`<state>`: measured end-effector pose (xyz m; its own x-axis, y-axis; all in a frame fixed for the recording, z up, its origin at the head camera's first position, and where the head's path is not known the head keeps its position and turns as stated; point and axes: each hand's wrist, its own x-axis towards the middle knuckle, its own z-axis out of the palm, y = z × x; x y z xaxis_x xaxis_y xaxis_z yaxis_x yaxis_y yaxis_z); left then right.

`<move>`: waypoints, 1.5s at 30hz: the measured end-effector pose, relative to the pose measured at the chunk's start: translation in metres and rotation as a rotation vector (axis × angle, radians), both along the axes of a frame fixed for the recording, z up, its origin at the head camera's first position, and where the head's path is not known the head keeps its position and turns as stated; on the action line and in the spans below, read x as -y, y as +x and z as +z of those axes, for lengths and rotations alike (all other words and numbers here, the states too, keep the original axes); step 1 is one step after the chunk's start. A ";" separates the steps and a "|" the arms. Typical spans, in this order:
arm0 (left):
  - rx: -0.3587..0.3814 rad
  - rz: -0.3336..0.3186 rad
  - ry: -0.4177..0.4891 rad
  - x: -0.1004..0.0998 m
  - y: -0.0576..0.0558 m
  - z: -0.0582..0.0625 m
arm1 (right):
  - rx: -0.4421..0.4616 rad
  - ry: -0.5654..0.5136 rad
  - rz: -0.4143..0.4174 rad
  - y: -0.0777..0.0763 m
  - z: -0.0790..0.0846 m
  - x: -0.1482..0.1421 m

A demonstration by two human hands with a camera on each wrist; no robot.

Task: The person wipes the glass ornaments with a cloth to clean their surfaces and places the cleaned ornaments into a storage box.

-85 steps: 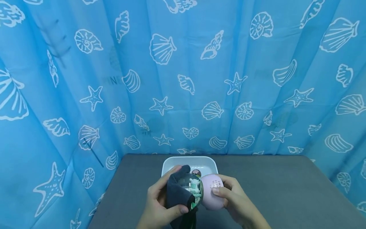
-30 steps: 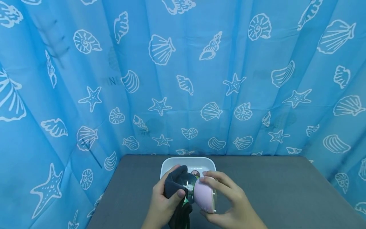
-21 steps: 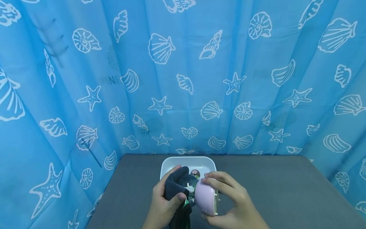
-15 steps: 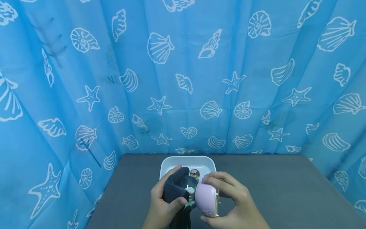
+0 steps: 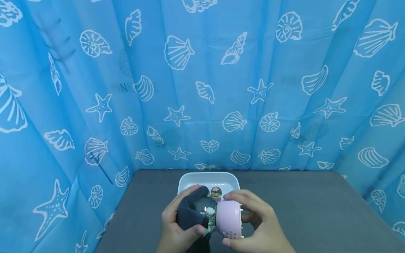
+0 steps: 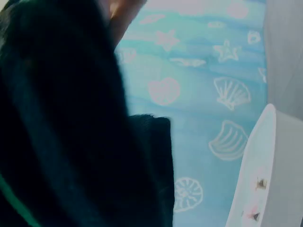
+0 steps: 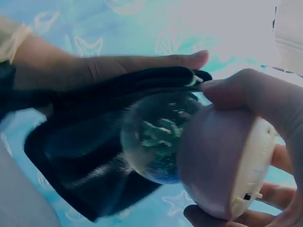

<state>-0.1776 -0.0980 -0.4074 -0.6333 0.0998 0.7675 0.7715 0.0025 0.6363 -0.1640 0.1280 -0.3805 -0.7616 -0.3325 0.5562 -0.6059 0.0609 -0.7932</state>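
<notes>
A snow globe with a pink base lies on its side between my hands, in front of the tray. Small white feet stick out of the base's underside, which faces right. My right hand grips the base, thumb below and fingers over the top. With my left hand I hold a dark cloth around the left side of the clear ball, where white and green shapes show inside. In the right wrist view the cloth hangs in a wide fold against the glass. Dark cloth fills much of the left wrist view.
Behind my hands a white tray stands on the grey table. A small round ornament with pink and green in it sits in the tray. A blue curtain with white shell prints hangs behind and at the sides.
The snow globe has turned, so its base now shows side-on with the feet pointing right. My right hand's grip has shifted around the base. The left hand and cloth have moved slightly left.
</notes>
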 end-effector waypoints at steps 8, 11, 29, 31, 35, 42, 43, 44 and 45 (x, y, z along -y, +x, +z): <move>-0.113 0.023 0.063 0.000 0.003 0.007 | 0.161 -0.147 0.110 -0.003 -0.006 0.005; -0.121 0.046 0.072 0.001 0.003 0.007 | 0.267 -0.235 0.184 -0.006 -0.010 0.009; -0.078 0.082 0.134 0.001 0.004 0.005 | 0.697 -0.408 0.370 -0.016 -0.016 0.018; -0.064 0.073 0.134 0.002 0.004 0.005 | 0.640 -0.408 0.365 -0.017 -0.018 0.018; -0.069 0.060 0.129 0.003 0.004 0.004 | 0.498 -0.380 0.331 -0.017 -0.019 0.017; -0.070 0.067 0.139 0.003 0.003 0.002 | 0.299 -0.275 0.184 -0.011 -0.017 0.017; -0.064 0.071 0.145 0.003 0.003 0.002 | 0.271 -0.258 0.164 -0.009 -0.018 0.018; -0.055 0.075 0.151 0.003 0.004 0.002 | 0.231 -0.235 0.146 -0.008 -0.018 0.019; -0.047 0.076 0.153 0.004 0.003 0.001 | 0.178 -0.213 0.128 -0.007 -0.018 0.019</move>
